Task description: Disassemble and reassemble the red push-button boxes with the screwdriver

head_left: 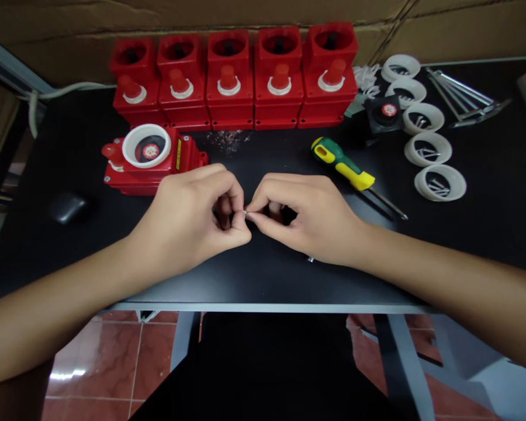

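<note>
My left hand [197, 213] and my right hand [304, 213] meet above the front middle of the table, thumb and forefinger of each pinched together. Between the fingertips shows a tiny light metal piece [245, 214], mostly hidden, its kind too small to tell. Behind my left hand lies a red housing [135, 186] with a red lamp cap [113, 153] and a white ring [129, 146] around a dark centre. A screwdriver [344, 166] with a green and yellow handle rests beyond my right hand. Just below that hand, a small shiny metal bit [310, 259] lies on the table.
Several red housings [230, 108] stand in a row at the back. To the right are several white rings [440, 182] with small screws inside, a black block [383, 117] and long metal rods [460, 96]. A black mouse-shaped object [68, 207] sits left on the black table [228, 280].
</note>
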A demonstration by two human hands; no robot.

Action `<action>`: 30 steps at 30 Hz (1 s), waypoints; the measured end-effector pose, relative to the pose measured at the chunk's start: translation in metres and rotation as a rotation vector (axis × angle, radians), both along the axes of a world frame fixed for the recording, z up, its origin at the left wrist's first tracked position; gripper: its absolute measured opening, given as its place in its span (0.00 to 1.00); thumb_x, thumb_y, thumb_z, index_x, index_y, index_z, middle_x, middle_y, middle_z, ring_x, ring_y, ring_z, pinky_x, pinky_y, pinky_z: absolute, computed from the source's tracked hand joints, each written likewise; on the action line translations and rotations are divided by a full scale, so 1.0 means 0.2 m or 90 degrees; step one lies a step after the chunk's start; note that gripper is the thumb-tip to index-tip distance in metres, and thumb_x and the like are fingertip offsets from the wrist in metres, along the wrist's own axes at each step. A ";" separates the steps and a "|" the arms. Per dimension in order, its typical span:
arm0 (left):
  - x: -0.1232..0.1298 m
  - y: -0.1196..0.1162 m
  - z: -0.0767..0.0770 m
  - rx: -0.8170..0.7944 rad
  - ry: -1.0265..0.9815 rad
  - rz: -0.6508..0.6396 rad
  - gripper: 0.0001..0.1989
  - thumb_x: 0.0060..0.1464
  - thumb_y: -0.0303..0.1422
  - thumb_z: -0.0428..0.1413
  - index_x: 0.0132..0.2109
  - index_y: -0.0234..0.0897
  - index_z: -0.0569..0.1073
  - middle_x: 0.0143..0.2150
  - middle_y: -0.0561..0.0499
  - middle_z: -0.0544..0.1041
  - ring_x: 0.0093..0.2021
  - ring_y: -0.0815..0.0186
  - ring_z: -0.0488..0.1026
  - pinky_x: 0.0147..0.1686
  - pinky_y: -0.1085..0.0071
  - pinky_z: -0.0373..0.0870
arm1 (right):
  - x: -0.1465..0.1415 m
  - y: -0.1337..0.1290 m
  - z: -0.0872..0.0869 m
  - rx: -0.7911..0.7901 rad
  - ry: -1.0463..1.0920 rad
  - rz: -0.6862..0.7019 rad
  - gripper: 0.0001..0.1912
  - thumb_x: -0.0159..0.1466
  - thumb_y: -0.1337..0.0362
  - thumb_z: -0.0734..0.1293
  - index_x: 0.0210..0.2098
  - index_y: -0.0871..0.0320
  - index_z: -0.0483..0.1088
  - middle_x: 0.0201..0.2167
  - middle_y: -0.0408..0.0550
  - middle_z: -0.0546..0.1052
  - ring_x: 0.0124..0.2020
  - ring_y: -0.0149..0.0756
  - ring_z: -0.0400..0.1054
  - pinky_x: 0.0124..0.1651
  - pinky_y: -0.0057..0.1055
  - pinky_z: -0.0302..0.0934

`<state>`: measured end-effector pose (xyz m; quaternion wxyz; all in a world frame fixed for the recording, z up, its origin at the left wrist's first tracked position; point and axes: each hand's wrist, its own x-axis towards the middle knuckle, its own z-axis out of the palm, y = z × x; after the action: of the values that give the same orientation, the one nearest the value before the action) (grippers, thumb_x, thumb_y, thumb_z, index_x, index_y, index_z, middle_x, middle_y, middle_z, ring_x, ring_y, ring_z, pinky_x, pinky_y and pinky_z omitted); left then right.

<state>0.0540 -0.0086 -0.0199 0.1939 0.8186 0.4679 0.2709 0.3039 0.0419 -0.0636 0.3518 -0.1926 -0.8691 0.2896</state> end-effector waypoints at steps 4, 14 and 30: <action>0.01 0.00 0.00 -0.001 0.004 0.008 0.04 0.65 0.29 0.60 0.39 0.43 0.76 0.35 0.56 0.78 0.32 0.68 0.78 0.35 0.69 0.77 | 0.00 -0.01 -0.01 0.040 0.023 -0.030 0.05 0.77 0.73 0.75 0.45 0.57 0.78 0.38 0.40 0.81 0.31 0.26 0.70 0.37 0.28 0.64; 0.03 0.00 0.02 -0.139 -0.074 0.068 0.03 0.59 0.33 0.62 0.35 0.45 0.77 0.31 0.55 0.81 0.32 0.63 0.80 0.33 0.65 0.74 | -0.03 -0.05 -0.02 0.224 -0.023 -0.119 0.09 0.80 0.72 0.69 0.44 0.55 0.78 0.38 0.42 0.84 0.29 0.28 0.67 0.36 0.32 0.64; 0.04 0.01 0.03 -0.129 -0.041 0.032 0.06 0.58 0.32 0.62 0.34 0.44 0.72 0.30 0.57 0.74 0.29 0.65 0.72 0.31 0.66 0.69 | -0.09 -0.06 -0.06 0.279 -0.044 -0.170 0.11 0.78 0.71 0.66 0.39 0.52 0.73 0.33 0.40 0.76 0.29 0.32 0.61 0.37 0.36 0.60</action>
<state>0.0630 -0.0071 -0.0138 0.2840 0.7737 0.5067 0.2529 0.2862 0.0293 -0.0757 0.3901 -0.2347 -0.8895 0.0389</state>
